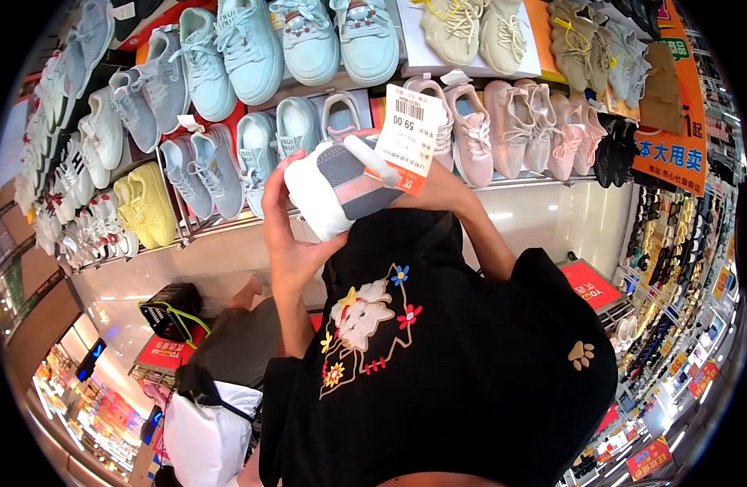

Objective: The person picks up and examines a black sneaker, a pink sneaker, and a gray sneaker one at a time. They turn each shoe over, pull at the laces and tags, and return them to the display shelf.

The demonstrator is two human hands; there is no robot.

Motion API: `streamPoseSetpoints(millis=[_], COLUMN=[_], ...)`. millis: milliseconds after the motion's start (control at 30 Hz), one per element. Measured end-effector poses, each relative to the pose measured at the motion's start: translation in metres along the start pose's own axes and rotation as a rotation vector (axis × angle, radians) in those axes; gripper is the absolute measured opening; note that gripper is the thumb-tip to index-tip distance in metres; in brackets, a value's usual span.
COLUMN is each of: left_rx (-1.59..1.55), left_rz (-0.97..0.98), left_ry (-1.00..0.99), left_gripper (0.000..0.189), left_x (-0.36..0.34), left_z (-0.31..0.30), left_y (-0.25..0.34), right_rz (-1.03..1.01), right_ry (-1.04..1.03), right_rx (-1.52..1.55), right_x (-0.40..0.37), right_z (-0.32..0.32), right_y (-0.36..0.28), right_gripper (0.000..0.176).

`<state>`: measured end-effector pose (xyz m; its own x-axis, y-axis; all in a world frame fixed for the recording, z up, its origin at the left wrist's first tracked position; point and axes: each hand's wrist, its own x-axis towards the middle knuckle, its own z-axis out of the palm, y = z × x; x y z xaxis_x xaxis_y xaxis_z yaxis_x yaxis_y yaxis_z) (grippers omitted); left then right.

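Observation:
A white, grey and pink sneaker (329,183) is held up in front of my chest, its white toe facing left. My left hand (296,243) wraps around the toe end, thumb below and fingers on top. My right hand (438,191) is at the other end of the sneaker; its fingers are mostly hidden behind a price tag (410,134). The white tag, with an orange lower edge and "59.00" on it, hangs over the sneaker. Just beyond stands a row of pale blue sneakers (247,53) on the display rack.
Pink sneakers (473,134) and yellow sneakers (146,204) also fill the tiered rack. At lower left sits a person in a white top (207,434), near a black bag with a green strap (174,312). An orange sign (673,150) hangs at right. A red-topped stool (588,284) stands behind my right arm.

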<state>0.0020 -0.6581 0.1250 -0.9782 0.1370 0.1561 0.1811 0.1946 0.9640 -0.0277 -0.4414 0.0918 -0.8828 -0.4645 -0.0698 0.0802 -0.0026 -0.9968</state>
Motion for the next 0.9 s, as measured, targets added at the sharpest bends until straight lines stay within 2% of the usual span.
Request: streamPoseSetpoints(millis=[100,167,267,300,333,400,433,500,633,733,767,800,867,900], left_rx=[-0.006,-0.176,-0.023,-0.047,-0.043,0.041,0.117,0.083,-0.046,0.049,-0.003,-0.002,-0.117,-0.162], left_rz=[-0.042,-0.088,-0.021,-0.029,-0.023,-0.266,-0.161,-0.210,-0.320,-0.352,-0.450,-0.451,-0.587,-0.653], left_ry=[-0.001,0.047,0.049,0.085,0.075,-0.059,-0.097,-0.135,-0.232,-0.282,-0.265,-0.267,-0.133,-0.074], left_gripper=[0.099,0.102,0.101,0.096,0.096,0.092,0.090,0.092,0.097,0.097,0.091,0.091,0.085,0.081], left_x=[0.003,0.006,0.010,0.009,0.011,0.014,0.018,0.021,0.025,0.026,0.025,0.023,0.010,0.007], left_z=[-0.004,-0.007,-0.018,-0.018,-0.020,-0.027,-0.027,-0.023,-0.008,-0.003,0.001,0.004,0.008,0.012], left_y=[0.003,0.006,0.006,0.004,0.005,0.006,0.004,0.008,0.014,-0.001,-0.002,-0.011,-0.040,-0.043], right_rz=[-0.031,-0.010,-0.070,-0.099,-0.127,-0.186,-0.196,-0.203,-0.178,-0.146,-0.123,-0.121,0.084,0.072], right_ry=[0.024,0.055,0.101,0.093,0.087,0.100,0.097,0.098,0.037,-0.003,-0.012,-0.011,-0.176,-0.113], right_rx=[-0.059,-0.034,-0.084,-0.170,-0.257,-0.313,-0.354,-0.389,-0.437,-0.492,-0.520,-0.519,-0.496,-0.403], right_x=[0.006,0.008,0.011,0.011,0.011,0.009,0.008,0.005,-0.001,0.001,0.002,0.005,0.013,0.015], right_z=[-0.002,-0.002,-0.005,-0.007,-0.008,-0.011,-0.011,-0.013,-0.021,-0.029,-0.032,-0.038,-0.052,-0.063], right_y=[-0.009,-0.017,-0.016,-0.015,-0.014,-0.015,-0.014,-0.015,-0.012,0.001,0.006,0.005,-0.005,-0.006], right_gripper=[0.077,0.074,0.071,0.071,0.071,0.070,0.071,0.071,0.072,0.071,0.070,0.070,0.066,0.058])
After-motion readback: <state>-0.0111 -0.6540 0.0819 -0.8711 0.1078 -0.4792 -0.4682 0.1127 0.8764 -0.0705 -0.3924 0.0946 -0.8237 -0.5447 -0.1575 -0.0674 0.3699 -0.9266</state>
